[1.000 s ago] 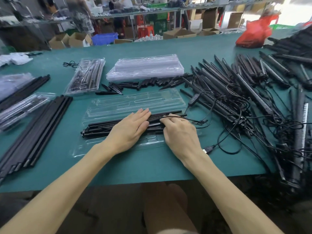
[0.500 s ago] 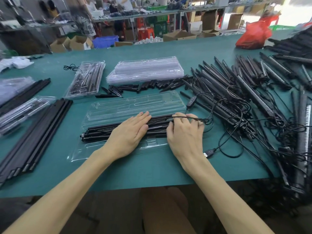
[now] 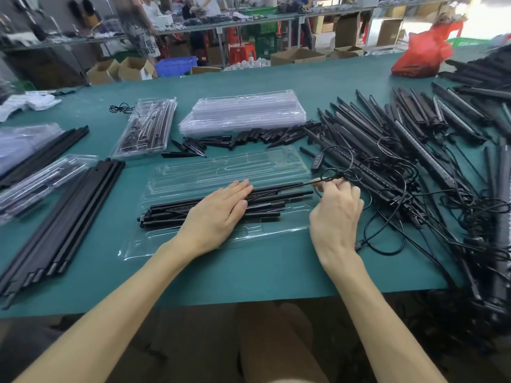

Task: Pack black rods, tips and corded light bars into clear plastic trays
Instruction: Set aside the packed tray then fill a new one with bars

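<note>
Pressing flat on the black rods [image 3: 171, 214] with the left hand [image 3: 218, 214], fingers straight and together, pinning the bundle into the near half of the open clear tray [image 3: 154, 244] at 6 o'clock on the table [image 3: 276, 272]. Pinching a thin cord [image 3: 312, 183] with the right hand [image 3: 336, 214], thumb and fingertips curled onto it just off the tray's 3 o'clock end, nothing else held. Long axis of the bundle from 9 to 3 o'clock; cord leading off from the fingers toward 2 o'clock into a snarl of loops. Probably next: gathering that slack in toward 9 o'clock, a job for the right hand, nearer by far. In the way at 2 to 3 o'clock: heaped light bars [image 3: 387, 150], an inline switch [image 3: 318, 161], a plug [image 3: 359, 246] at 4 o'clock. Loose tips [image 3: 249, 136] and stacked empty trays [image 3: 243, 111] at 12 o'clock, well apart from the pull.
</note>
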### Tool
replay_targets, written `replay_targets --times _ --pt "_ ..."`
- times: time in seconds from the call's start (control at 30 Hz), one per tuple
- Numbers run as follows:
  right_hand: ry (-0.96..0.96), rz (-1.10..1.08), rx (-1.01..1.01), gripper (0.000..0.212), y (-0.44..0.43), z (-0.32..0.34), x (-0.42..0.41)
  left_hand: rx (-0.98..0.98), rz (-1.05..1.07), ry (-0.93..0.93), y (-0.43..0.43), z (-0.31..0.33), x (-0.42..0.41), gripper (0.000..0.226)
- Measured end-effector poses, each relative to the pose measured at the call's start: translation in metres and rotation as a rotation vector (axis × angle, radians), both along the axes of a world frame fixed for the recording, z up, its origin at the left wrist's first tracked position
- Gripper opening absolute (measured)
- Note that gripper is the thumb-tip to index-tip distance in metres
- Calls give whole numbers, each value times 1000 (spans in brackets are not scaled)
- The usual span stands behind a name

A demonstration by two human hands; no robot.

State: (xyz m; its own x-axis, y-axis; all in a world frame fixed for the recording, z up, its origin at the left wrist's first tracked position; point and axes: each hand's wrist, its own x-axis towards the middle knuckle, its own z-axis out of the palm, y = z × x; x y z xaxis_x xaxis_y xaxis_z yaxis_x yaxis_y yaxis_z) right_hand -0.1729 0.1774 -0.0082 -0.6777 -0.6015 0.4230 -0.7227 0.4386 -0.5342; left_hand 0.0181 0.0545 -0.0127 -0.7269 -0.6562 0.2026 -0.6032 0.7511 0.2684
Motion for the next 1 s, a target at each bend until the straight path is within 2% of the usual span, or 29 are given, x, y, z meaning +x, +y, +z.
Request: replay_targets --times 0.2,0.3,0.4,0.57,0.77,0.93,1.0 --pt "-58 29 -142 48 -2 -1 -3 13 -2 -12 -1 -1 0 49" --pt "-40 62 -144 39 -1 -2 -1 15 -35 -40 -1 0 0 49" --pt "-39 66 -245 28 1 0 2 26 -42 -45 -1 2 0 48" --pt "-66 106 -202 31 0 -2 0 16 -32 -97 -2 0 -1 49" --pt "-98 185 -423 24 2 3 6 12 -65 -150 -2 2 1 56" --pt "-110 307 -383 55 3 5 7 18 -57 -176 0 3 -1 60" --pt "-104 323 -300 52 0 3 6 20 -54 -172 1 4 0 60"
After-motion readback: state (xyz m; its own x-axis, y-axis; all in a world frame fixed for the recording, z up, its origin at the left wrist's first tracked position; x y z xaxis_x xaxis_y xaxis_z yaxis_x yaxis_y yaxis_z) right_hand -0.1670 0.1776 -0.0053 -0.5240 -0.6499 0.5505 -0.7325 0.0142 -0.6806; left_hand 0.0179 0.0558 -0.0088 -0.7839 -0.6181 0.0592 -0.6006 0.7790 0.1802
